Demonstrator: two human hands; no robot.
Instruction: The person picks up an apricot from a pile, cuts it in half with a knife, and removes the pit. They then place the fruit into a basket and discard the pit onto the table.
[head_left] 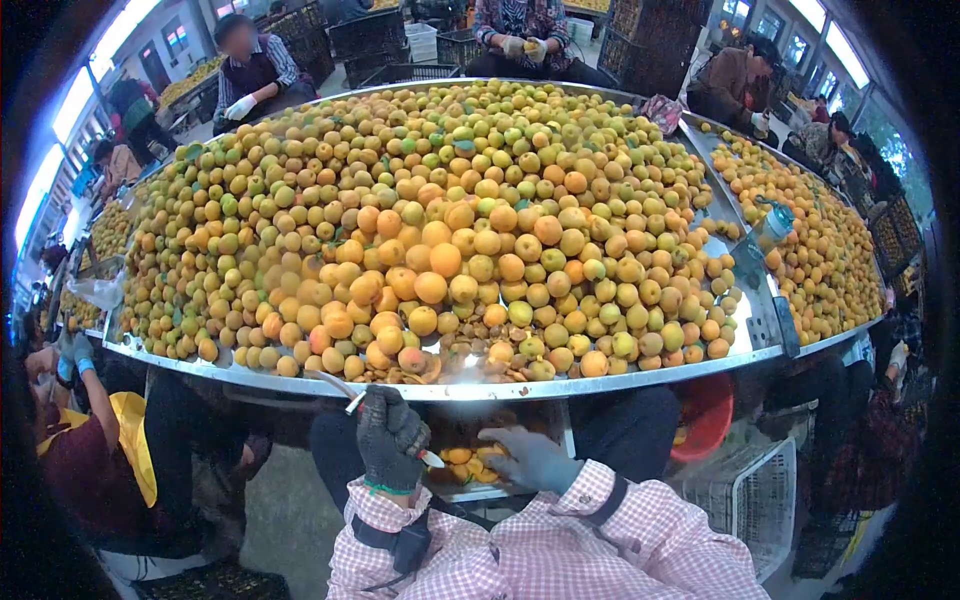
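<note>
My left hand (390, 435), in a dark knitted glove, is closed in a fist in front of the table's near edge. A thin tool (355, 402) is in it, one pale end showing above the fist and a whitish tip below. My right hand (530, 460), in a grey glove, has its fingers spread over a light crate (570, 428) in my lap, with nothing seen in its grasp. Orange fruit pieces (460, 462) lie in the crate beside its fingertips. A large heap of yellow-orange fruit (430, 230) covers the metal table (640, 382).
A red bucket (705, 415) and a white plastic basket (765, 500) stand at right. A bottle (775, 225) rests near the table divider. Across the table sit several people, one in a dark vest (255, 75). At left is a person in a yellow apron (130, 440).
</note>
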